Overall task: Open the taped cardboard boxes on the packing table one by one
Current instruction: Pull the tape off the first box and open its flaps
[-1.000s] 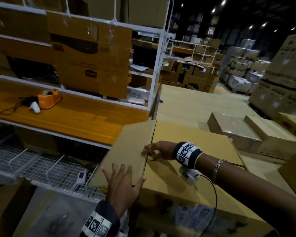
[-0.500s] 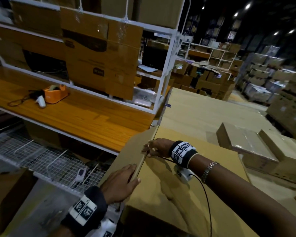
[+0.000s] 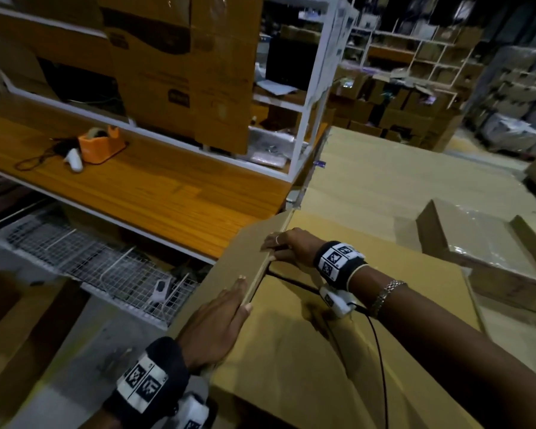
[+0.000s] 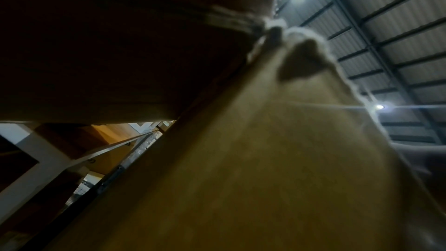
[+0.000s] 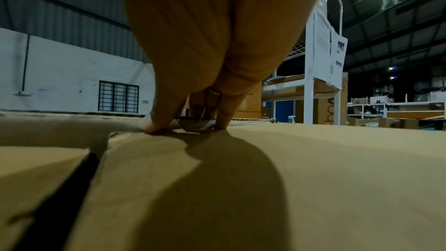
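Observation:
A big brown cardboard box (image 3: pixel 338 335) fills the near middle of the head view. Its left flap (image 3: pixel 229 267) stands open, folded outward and down over the box's left side. My left hand (image 3: pixel 220 317) lies flat on the flap's outer face with straight fingers; the left wrist view shows only blurred cardboard (image 4: pixel 265 159). My right hand (image 3: pixel 288 246) is farther along the flap's edge with its fingers curled over that edge. In the right wrist view its fingertips (image 5: pixel 149 125) press on the box top (image 5: pixel 313 178), with a small pale scrap under them.
A wooden bench (image 3: pixel 167 193) to the left carries an orange tape dispenser (image 3: pixel 101 144) and a white corded device (image 3: pixel 73 157). A wire shelf (image 3: pixel 90 261) sits below it. Shelved boxes rise behind a white frame post (image 3: pixel 307 119). Two smaller boxes (image 3: pixel 477 243) lie to the right.
The flap has swung from nearly level down toward the box's left side under my left hand, whose fingers went from spread to together. My right hand stayed at the flap's edge.

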Motion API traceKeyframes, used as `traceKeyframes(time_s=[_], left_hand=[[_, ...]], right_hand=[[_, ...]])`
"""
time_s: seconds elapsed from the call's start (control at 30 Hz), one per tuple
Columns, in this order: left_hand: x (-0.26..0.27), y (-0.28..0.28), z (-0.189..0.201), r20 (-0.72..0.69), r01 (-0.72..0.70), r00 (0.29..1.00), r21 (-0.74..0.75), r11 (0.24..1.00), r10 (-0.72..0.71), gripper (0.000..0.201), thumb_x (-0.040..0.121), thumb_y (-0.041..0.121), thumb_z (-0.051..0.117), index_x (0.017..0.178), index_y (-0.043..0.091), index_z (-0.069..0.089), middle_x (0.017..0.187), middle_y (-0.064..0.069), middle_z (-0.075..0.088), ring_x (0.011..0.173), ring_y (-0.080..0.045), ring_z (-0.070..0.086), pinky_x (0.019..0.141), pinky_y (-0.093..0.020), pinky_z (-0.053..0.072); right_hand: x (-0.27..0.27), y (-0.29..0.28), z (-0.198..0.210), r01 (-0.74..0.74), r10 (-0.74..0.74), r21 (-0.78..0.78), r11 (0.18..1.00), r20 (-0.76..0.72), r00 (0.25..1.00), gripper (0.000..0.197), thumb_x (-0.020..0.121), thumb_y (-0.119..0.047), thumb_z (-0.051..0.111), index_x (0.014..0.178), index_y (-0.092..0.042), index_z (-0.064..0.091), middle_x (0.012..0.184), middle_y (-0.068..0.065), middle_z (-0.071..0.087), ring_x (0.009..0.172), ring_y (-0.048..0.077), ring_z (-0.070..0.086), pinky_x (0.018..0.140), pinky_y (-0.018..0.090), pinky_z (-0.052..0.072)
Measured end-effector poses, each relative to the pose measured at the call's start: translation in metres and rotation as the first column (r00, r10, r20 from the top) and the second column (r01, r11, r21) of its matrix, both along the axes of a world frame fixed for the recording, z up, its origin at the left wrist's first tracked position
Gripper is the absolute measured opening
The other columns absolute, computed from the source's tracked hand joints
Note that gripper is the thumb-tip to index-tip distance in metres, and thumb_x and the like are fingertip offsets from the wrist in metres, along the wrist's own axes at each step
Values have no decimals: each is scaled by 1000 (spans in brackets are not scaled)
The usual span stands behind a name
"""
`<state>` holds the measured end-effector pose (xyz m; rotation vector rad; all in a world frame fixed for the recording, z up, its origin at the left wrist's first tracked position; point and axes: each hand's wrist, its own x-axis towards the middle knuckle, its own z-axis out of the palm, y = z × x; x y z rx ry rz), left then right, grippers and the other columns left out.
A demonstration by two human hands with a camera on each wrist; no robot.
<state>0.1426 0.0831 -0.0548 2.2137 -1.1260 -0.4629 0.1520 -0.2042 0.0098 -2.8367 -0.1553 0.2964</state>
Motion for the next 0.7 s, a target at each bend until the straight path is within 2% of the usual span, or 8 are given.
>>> traceKeyframes(time_s=[0.17,0.23,0.3,0.37,0.43,0.57,0.63,0.7], left_hand=[[2,-2,11,68,55,996,62,997,-59,62,108,49,27,163,25,10,169,9,14,154,-12,20,123,-38,25],[6,-4,15,127,77,988,105,991,-90,62,107,48,29,162,23,13,168,4,19,153,-15,24,122,-40,28],[6,-4,19,236,104,963,126,987,-132,61,105,48,30,159,21,21,163,0,32,147,-20,35,116,-43,35],[3,-5,24,342,155,920,136,979,-193,54,105,44,35,154,22,26,154,-3,43,135,-24,47,108,-43,42],[-1,-4,28,399,202,882,157,967,-249,55,104,48,38,152,26,24,152,-6,41,132,-25,48,105,-44,43],[-14,-2,38,380,273,855,247,930,-352,70,100,57,40,159,30,13,167,-8,18,152,-29,23,120,-53,27],[-21,-4,44,374,320,827,299,899,-419,76,100,60,41,160,29,7,169,-8,7,155,-32,10,123,-56,18],[-27,-8,49,368,362,807,312,879,-463,83,97,64,43,161,30,2,170,-7,-2,156,-31,0,124,-57,10]], right_hand=[[-13,17,18,86,-91,-77,993,-68,993,38,101,-20,61,137,-9,59,150,9,52,135,30,50,107,35,39],[-28,23,26,95,-110,-105,990,-142,984,49,100,-22,61,147,-16,49,155,7,46,135,30,49,111,43,40],[-56,30,35,93,-110,-90,992,-202,973,59,97,-26,66,151,-22,44,149,7,52,130,29,52,109,48,43],[-92,33,41,113,-119,-40,993,-238,964,63,92,-32,72,149,-21,47,141,4,59,124,25,56,107,44,45],[-135,31,43,183,-186,-34,982,-257,948,62,89,-41,74,144,-22,53,131,1,64,117,21,60,104,40,48],[-202,29,40,414,-438,-152,898,-208,875,35,85,-58,72,106,-32,64,102,-1,68,93,21,63,85,36,54],[-215,33,37,519,-559,-229,823,-163,813,52,88,-59,66,125,-22,61,109,3,64,97,23,61,83,35,51],[-218,38,30,611,-643,-218,761,-125,756,74,87,-63,64,145,-20,48,123,7,56,107,25,57,87,36,49]])
